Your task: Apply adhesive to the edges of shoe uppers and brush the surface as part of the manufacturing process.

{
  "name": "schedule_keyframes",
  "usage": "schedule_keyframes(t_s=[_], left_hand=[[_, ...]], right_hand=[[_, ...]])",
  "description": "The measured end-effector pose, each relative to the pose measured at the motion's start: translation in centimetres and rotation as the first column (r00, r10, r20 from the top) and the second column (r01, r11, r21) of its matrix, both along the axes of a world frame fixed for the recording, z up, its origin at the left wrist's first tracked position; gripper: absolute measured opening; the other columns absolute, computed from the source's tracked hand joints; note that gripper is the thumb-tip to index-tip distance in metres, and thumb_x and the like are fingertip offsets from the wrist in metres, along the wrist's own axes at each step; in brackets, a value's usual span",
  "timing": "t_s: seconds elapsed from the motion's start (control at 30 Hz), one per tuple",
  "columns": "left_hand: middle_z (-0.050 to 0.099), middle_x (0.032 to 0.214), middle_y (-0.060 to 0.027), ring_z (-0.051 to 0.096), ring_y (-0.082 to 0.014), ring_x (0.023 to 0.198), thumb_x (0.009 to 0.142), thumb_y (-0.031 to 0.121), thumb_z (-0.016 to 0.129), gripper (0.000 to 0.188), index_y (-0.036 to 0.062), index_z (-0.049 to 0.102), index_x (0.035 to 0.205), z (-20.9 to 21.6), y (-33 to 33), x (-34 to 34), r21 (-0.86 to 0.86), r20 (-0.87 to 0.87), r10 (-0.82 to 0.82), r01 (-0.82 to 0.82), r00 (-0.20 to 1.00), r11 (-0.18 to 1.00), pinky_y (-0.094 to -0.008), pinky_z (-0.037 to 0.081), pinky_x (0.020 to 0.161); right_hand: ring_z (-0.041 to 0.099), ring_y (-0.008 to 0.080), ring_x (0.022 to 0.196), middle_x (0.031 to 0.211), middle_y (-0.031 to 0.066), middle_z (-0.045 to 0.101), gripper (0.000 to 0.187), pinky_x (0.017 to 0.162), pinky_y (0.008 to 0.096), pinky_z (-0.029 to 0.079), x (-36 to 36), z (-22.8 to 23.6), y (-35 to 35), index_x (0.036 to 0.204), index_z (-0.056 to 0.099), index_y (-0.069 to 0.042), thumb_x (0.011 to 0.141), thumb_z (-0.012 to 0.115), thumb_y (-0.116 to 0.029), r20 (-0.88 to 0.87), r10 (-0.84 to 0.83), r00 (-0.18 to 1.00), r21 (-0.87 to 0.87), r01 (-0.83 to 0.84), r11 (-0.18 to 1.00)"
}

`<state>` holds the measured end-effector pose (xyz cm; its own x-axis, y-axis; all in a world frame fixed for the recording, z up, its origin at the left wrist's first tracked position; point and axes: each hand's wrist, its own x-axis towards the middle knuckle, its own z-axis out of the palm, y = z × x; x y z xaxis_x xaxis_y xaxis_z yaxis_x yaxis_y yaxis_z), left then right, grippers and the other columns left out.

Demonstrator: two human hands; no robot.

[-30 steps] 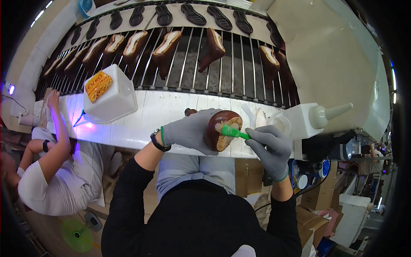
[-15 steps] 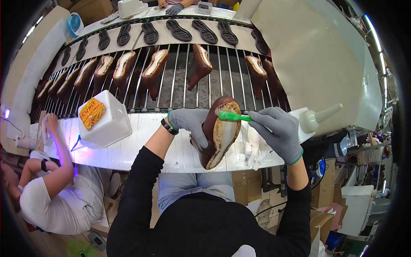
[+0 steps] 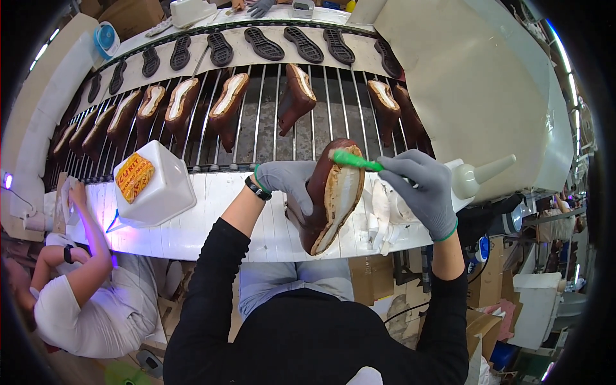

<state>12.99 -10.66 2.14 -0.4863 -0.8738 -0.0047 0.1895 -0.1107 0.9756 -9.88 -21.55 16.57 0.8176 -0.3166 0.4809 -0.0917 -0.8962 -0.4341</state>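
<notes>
My gloved left hand grips a brown leather boot upper from its left side, its underside tilted up toward me. That underside shows a pale centre strip with a tan, rough border. In my gloved right hand is a green-handled brush, pinched between thumb and fingers. Its head touches the upper border at the rounded far end of the boot. Beneath the boot lies the edge of a white worktable. Crumpled white cloth or paper rests on the table below my right hand.
A rod conveyor carries several brown boot uppers; black soles line the shelf behind. A white container with a yellow packet stands left, a white spouted bottle right. A co-worker sits at left.
The brush has shifted from the inner area of the boot's far end up to its far left border. My right hand stays closed on it, and the boot has turned slightly.
</notes>
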Motion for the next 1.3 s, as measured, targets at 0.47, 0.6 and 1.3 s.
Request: schedule_keyframes(t_s=[0.47,0.6,1.3], left_hand=[[0.050,0.135,-0.0084,0.046,-0.0164,0.122,0.054,0.024,0.091,0.099,0.0033,0.041,0.137,-3.3,0.8,1.4,-0.037,-0.073,0.081,-0.083,0.994,0.996,-0.0329,0.034,0.106],[0.050,0.135,-0.0084,0.045,-0.0184,0.124,0.040,0.033,0.095,0.116,0.0019,0.041,0.138,-4.6,1.2,2.6,-0.004,-0.158,0.210,-0.214,0.965,0.977,-0.0341,0.035,0.106],[0.053,0.131,-0.0049,0.047,-0.0174,0.121,0.046,0.001,0.075,0.097,0.0058,0.041,0.137,-4.7,6.1,0.6,0.048,0.208,0.522,-0.542,0.827,0.839,-0.0325,0.035,0.107]], right_hand=[[0.060,0.0143,0.066,0.076,0.0071,0.063,0.017,0.057,0.0243,0.045,1.6,-1.4,-1.7,0.089,0.071,0.000,0.073,0.074,-0.004,-0.027,0.101,0.995,0.110,-0.097,0.989],[0.058,0.0230,0.064,0.070,0.0043,0.057,0.011,0.054,0.0325,0.045,1.7,-4.9,-1.8,0.081,0.068,-0.011,0.076,0.072,-0.020,0.027,0.153,0.988,-0.053,-0.152,0.987],[0.060,0.0216,0.064,0.073,0.0072,0.062,0.018,0.059,0.0299,0.046,-0.8,-4.0,0.9,0.090,0.072,-0.008,0.077,0.075,-0.019,-0.108,0.250,0.962,0.200,-0.225,0.954]])
